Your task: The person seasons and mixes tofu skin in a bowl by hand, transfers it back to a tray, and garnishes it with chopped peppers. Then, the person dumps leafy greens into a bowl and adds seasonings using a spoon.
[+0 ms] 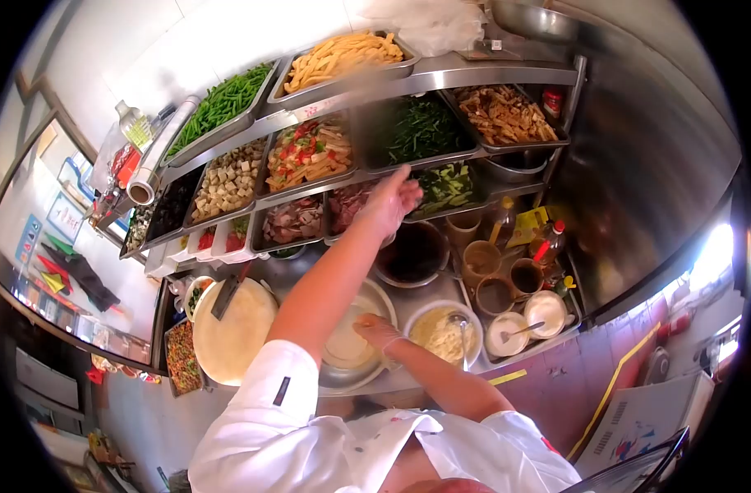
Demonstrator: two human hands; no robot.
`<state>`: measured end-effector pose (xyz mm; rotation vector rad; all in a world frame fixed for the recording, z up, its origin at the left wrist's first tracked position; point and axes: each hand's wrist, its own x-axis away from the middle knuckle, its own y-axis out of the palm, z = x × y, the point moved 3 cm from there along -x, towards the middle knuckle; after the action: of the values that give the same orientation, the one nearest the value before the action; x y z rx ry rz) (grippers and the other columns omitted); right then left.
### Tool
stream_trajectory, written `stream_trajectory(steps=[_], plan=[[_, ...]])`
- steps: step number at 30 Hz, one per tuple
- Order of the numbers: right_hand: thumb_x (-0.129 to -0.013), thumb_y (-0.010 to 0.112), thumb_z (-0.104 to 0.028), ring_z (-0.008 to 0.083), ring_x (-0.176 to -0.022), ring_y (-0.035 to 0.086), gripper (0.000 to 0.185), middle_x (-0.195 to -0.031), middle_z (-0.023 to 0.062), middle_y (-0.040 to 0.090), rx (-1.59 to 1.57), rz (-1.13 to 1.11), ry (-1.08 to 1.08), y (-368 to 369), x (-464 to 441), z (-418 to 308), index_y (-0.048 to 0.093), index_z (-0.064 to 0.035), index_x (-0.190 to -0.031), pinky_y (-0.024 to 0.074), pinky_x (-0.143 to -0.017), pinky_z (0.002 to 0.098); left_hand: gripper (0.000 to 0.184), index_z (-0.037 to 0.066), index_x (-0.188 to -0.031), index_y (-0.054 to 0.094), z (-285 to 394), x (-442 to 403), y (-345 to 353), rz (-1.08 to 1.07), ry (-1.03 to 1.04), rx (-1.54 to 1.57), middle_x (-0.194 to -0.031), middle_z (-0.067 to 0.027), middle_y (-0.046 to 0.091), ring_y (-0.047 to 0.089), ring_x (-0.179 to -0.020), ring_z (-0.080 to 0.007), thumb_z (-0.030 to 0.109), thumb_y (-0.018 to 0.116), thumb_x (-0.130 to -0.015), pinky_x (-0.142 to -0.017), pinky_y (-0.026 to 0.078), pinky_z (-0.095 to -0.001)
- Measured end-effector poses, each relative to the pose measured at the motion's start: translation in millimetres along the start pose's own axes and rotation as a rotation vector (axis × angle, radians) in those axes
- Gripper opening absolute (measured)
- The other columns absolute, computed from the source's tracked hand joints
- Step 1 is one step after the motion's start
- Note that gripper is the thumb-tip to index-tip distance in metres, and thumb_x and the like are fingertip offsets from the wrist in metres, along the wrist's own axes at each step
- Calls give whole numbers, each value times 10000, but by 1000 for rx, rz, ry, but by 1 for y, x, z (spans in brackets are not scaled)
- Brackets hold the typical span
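My left hand (392,201) reaches up to the shelf of trays, its bare fingers apart and partly curled. It is in front of a tray of meat slices (347,203) and beside a tray of cut green vegetable pieces (446,187). A tray of chopped dark greens (425,130) is just above. My right hand (377,334), apparently in a thin clear glove, hovers over a wide metal basin (340,376). Its fingers are drawn together, and whatever they might hold is hidden.
At left is a round board (232,345) with a dark-bladed cleaver (226,296). Dark liquid fills a pot (412,255). At right are a bowl of pale mash (445,333), several sauce jars and a bottle (550,243). Trays of green beans (223,111) and yellow strips (343,59) top the rack.
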<state>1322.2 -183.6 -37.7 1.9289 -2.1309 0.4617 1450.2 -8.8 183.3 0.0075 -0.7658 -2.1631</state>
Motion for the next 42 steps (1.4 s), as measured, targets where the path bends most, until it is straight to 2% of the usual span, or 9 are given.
stream_trajectory(steps=[5,9,16,19,27,30,34,37,42], plan=[[-903,665,-417,233,-1075,663,515,-1164,134,708,52,32,-120,-35,43,-19,643,-60,-1273,502,-938,338,266,33,-1111,521,-9,-49,46,313,131,426,-916,-149,635,646,-604,-227,195,642,-939,-482,524,-245],[-890,677,-434,239,-1073,680,524,-1144,143,719,31,58,-159,-58,59,-16,652,-60,-1256,517,-940,341,234,8,-1110,519,-17,-27,72,526,183,533,-936,-166,612,637,-700,-272,128,597,-926,-491,531,-225],[-918,652,-414,203,-1209,613,533,-1254,150,678,62,-69,-41,-50,51,-17,627,-67,-1322,466,-1001,340,216,4,-1097,534,-46,13,74,417,152,603,-975,-164,615,633,-762,-303,98,604,-916,-567,581,-306],[-948,625,-411,209,-1347,505,630,-1440,152,553,76,-123,-61,-44,49,-27,484,-81,-1466,399,-1088,337,218,1,-1101,532,-41,24,76,441,102,583,-987,-173,619,642,-780,-306,93,601,-916,-556,567,-301],[-912,637,-487,270,-1253,593,571,-1327,150,638,191,0,-474,-5,-6,5,588,-138,-1361,444,-1041,367,222,26,-1123,468,-41,22,80,351,78,538,-999,-191,589,647,-710,-294,146,552,-956,-453,513,-237],[-917,623,-483,281,-1172,639,503,-1250,139,680,173,-36,-439,18,-22,22,635,-159,-1301,479,-993,386,181,2,-1064,534,-29,-9,66,409,44,518,-979,-189,620,659,-731,-311,130,560,-939,-464,524,-244],[-911,623,-469,284,-1056,688,433,-1132,120,726,145,-104,-93,5,33,-32,683,-171,-1220,519,-916,405,261,4,-1168,504,-9,-47,51,437,-47,512,-1107,-194,547,657,-748,-341,136,550,-947,-493,577,-256],[-935,581,-389,318,-1137,650,452,-1206,194,687,185,-130,-161,11,36,-38,644,-81,-1259,485,-946,386,278,13,-1204,491,-3,-59,55,451,-31,470,-1133,-198,533,657,-796,-346,120,533,-951,-524,595,-274],[-911,600,-493,309,-936,710,492,-1049,170,728,201,-98,-182,21,21,-14,666,-120,-1225,538,-837,416,286,7,-1229,484,2,-49,54,450,42,451,-1189,-198,528,645,-906,-356,95,515,-959,-580,617,-301]])
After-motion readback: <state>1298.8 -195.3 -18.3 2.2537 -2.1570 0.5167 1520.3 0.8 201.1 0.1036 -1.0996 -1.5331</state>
